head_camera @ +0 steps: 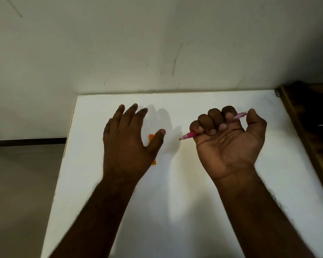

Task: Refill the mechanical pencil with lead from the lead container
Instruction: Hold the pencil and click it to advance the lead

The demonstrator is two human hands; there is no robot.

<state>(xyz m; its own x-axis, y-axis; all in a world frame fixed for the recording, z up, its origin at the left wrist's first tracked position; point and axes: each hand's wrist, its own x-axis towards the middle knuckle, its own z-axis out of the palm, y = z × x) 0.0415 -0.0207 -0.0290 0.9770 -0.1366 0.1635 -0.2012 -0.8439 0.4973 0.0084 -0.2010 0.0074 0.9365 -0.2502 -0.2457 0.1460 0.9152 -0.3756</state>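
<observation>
Gripping the pink pencil (189, 135) in our clenched right hand (229, 142), tip pointing left above the white table (194, 211), we spread our empty left hand (128, 138) over the orange lead container (151, 137), wall (157, 43) beyond.

Pink pencil (189, 135) — orange lead container (151, 137)

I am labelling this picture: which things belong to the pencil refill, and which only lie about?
For the job:
- pink translucent plastic mechanical pencil, in the right hand
- small orange flat lead container, under the open left hand

Only there:
- white table
- dark wooden frame
</observation>
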